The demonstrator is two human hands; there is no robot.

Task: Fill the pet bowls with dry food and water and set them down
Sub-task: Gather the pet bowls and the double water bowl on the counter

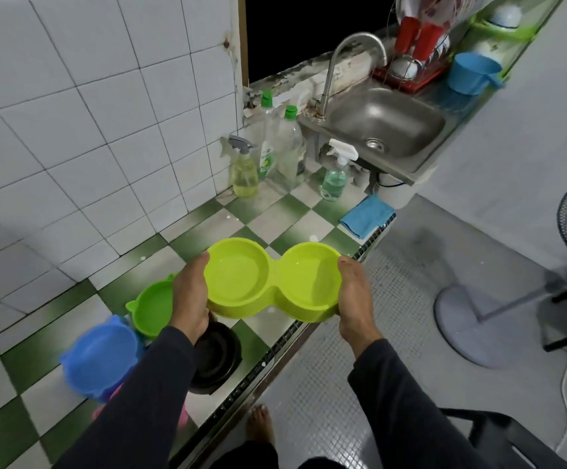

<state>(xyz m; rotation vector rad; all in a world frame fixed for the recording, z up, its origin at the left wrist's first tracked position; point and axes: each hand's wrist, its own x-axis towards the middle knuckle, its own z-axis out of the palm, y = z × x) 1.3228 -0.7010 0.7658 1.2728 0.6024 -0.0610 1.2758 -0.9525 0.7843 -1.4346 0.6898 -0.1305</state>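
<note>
Near left on the checkered counter (275,211): blue bowl (101,355), black bowl (216,357) to its right, green bowl (151,309) just beyond; the pink thing under the blue bowl is too hidden to identify. Double bowl (272,280) held over the counter's front edge; long axis runs left-right, openings up, roughly level; lime-yellow plastic, two round wells joined at a narrow waist, both wells look empty. Left hand (190,299) closed around its left end, thumb on the rim; right hand (355,299) closed around its right end, thumb on the rim. Farther: blue cloth (366,216), spray bottles, two green-capped bottles; sink (387,125) with tap (356,59) far right.
</note>
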